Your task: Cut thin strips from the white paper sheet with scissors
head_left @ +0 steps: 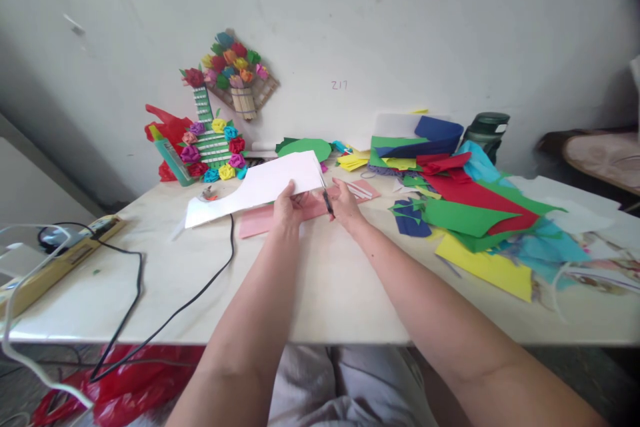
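My left hand (289, 205) grips the lower edge of a white sheet of paper (265, 181), thumb on top, holding it above the table. The sheet's left part has a curved cut-out edge. In my right hand (346, 204) is a pair of scissors (327, 203), fingers closed around the handles. Their blades point up at the sheet's right edge; whether they are cutting into it I cannot tell. Beneath both hands lies pink paper (257, 221) with white strips on its right part.
Coloured paper scraps, among them a yellow piece (485, 267), cover the table's right side. Paper-flower decorations (215, 147) and a glue bottle (173, 159) stand at the back left. A black cable (200, 290) crosses the left side near a power strip (75, 255). A dark bottle (485, 133) is at the back right.
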`<state>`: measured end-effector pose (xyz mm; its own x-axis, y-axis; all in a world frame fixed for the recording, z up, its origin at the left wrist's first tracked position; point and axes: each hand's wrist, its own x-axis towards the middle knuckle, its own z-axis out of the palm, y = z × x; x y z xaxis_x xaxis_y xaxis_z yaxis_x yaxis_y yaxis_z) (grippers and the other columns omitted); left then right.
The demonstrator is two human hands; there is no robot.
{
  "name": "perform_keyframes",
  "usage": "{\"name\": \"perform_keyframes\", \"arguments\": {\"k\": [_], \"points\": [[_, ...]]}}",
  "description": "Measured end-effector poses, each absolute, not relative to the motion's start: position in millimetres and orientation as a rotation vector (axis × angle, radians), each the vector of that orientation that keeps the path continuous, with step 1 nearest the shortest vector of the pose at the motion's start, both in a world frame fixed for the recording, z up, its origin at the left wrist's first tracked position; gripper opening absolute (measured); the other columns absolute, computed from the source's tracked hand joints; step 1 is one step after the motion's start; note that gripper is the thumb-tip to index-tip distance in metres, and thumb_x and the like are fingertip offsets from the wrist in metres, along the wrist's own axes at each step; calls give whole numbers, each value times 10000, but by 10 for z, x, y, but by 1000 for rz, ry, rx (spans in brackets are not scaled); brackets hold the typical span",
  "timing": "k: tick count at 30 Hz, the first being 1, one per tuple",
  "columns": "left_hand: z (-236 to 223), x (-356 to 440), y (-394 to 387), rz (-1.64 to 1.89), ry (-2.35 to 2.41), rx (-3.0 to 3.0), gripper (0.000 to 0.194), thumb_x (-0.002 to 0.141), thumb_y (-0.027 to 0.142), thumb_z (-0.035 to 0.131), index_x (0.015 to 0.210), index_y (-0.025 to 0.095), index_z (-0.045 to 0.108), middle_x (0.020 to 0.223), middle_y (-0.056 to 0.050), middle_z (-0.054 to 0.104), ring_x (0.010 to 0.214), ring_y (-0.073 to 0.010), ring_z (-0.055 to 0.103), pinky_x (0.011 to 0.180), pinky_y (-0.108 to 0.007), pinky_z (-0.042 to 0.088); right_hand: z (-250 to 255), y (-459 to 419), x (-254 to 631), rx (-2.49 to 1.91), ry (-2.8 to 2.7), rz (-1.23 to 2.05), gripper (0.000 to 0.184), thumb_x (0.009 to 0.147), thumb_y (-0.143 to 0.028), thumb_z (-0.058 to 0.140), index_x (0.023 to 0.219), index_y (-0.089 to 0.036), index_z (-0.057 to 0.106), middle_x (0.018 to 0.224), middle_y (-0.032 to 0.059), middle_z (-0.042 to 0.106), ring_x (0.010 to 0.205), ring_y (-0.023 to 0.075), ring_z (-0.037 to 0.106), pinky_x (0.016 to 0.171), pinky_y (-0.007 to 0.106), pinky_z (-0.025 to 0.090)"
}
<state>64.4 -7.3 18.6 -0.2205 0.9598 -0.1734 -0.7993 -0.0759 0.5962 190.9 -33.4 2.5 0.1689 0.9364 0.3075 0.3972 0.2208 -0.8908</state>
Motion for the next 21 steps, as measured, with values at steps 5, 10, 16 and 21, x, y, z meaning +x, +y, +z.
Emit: {"name": "perform_keyframes", "arguments": {"k": [5, 10, 16, 21], "points": [[181, 665, -84, 1657, 706, 316, 103, 738, 100, 578, 837, 128, 582, 664, -23, 636, 520, -106, 599, 473, -183, 485, 39, -322, 1935, -1382, -1408, 720, 648, 729, -423, 576, 1303, -197, 377, 811, 40, 651, 472, 117, 576, 508, 262, 495], [162, 659, -68, 1669, 711, 319, 110, 738, 106, 581, 844, 136, 581, 661, -21, 638, 528, -109, 603, 476, -183, 485, 31, -318, 1931, -1366, -1407, 727, 666, 723, -434, 574, 1308, -194, 366, 854, 54, 655, 512, 126, 587, 510, 261, 497], [166, 658, -70, 1684, 707, 287, 118, 733, 89, 575, 844, 131, 581, 663, -18, 638, 528, -106, 601, 475, -181, 489, 17, -283, 1917, -1362, -1420, 633, 662, 706, -435, 582, 1283, -172, 393, 946, 81, 641, 721, 176, 625, 630, 306, 507], [186, 655, -82, 1685, 727, 273, 90, 732, 85, 575, 805, 137, 574, 659, -12, 633, 517, -98, 593, 465, -174, 482, 10, -284, 1896, -1358, -1420, 587, 639, 702, -428, 580, 1268, -191, 404, 976, 79, 634, 809, 201, 618, 671, 339, 500]]}}
